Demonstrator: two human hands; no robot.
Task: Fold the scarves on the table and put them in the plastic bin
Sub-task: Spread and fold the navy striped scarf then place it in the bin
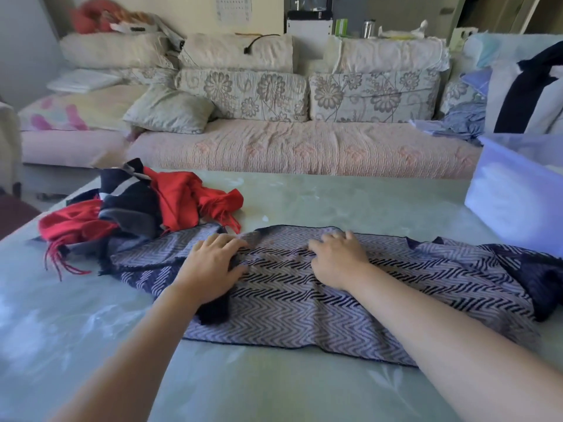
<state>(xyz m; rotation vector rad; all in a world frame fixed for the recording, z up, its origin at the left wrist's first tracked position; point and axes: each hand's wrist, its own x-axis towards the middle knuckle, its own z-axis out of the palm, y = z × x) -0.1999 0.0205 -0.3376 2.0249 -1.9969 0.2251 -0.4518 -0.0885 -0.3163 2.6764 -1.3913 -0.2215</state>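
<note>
**On the table, a zigzag scarf laid out for folding**

At the far left of the table (304, 196), a red scarf (179, 199) and a dark scarf (134, 205) are heaped together, unfolded. The heap is lapped over the left end of the zigzag scarf (304, 303), which is spread lengthwise across the near middle. The left hand (210, 266) is laid flat on that scarf with fingers straight and spread, nothing gripped. Just to its right, the right hand (338, 260) is set on the cloth with fingers bent; whether a fold is pinched cannot be told. The step is judged to be flattening before the first fold. Next, one end would have to be lifted and carried over the other. For that, the left end must be freed from the heap and the rumpled right end squared. The plastic bin (515, 208) is stood at the right edge, near that end; its inside is not shown. A sofa (304, 147) is seen behind.
</note>
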